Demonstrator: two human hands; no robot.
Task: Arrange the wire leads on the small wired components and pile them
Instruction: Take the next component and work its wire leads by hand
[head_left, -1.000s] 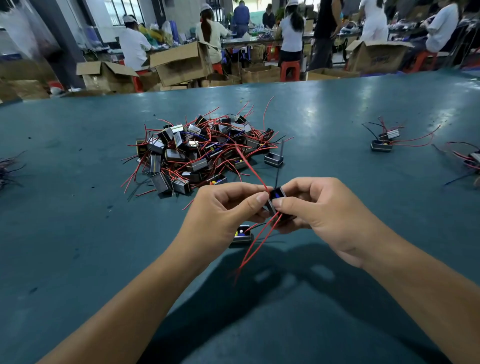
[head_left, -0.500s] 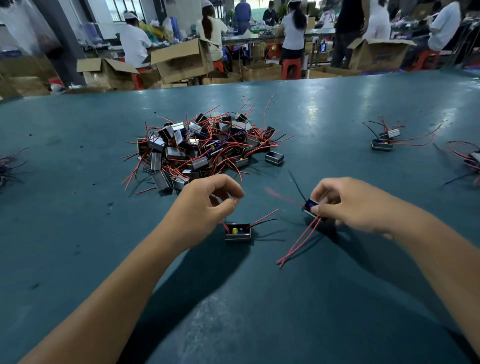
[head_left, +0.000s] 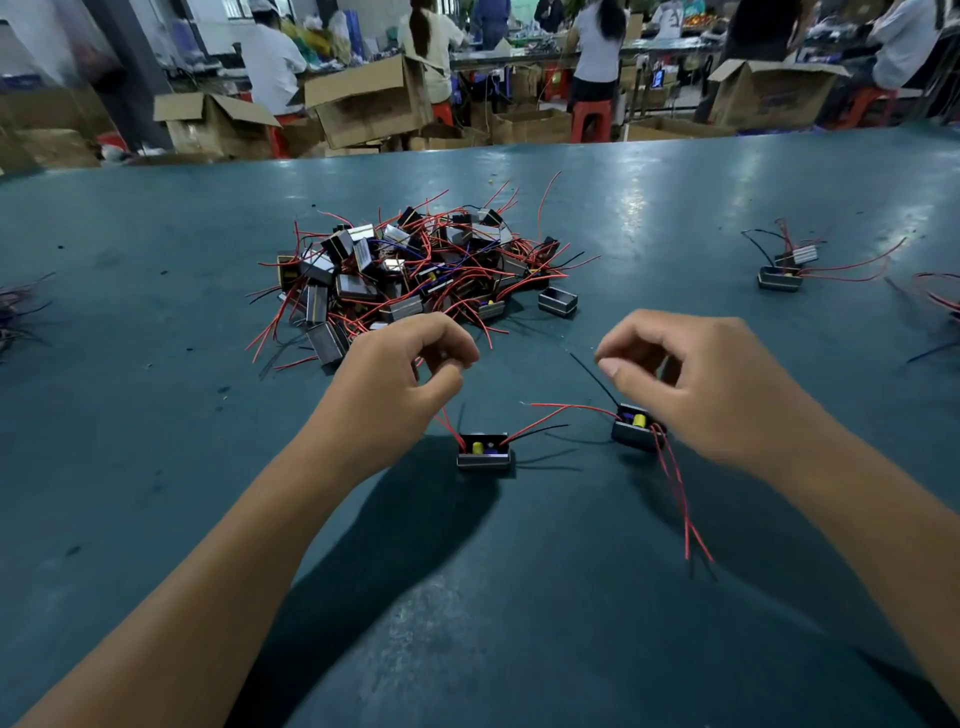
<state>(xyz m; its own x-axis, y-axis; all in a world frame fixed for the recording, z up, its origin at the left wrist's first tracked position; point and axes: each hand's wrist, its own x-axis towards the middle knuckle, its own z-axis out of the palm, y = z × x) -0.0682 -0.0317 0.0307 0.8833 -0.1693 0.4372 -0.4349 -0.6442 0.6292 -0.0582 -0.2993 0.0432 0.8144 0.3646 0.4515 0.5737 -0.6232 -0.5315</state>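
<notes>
Left hand (head_left: 387, 387) and right hand (head_left: 711, 387) hover with fingers loosely curled, holding nothing. Two wired components rest on the bench (head_left: 156, 467): one (head_left: 483, 453) between the hands, another (head_left: 631, 428) beneath the right hand; main pile (head_left: 415, 270) behind

The right hand (head_left: 696, 384) has released its component (head_left: 635, 427) onto the table.

your table (head_left: 156, 467) is a dull teal. the near component (head_left: 483, 451) in front of you is black with a yellow part and red and black leads; the pile (head_left: 415, 270) mixes black and silvery bodies with red wires; the stools (head_left: 589, 118) beyond are red, the boxes (head_left: 363, 104) brown.
</notes>
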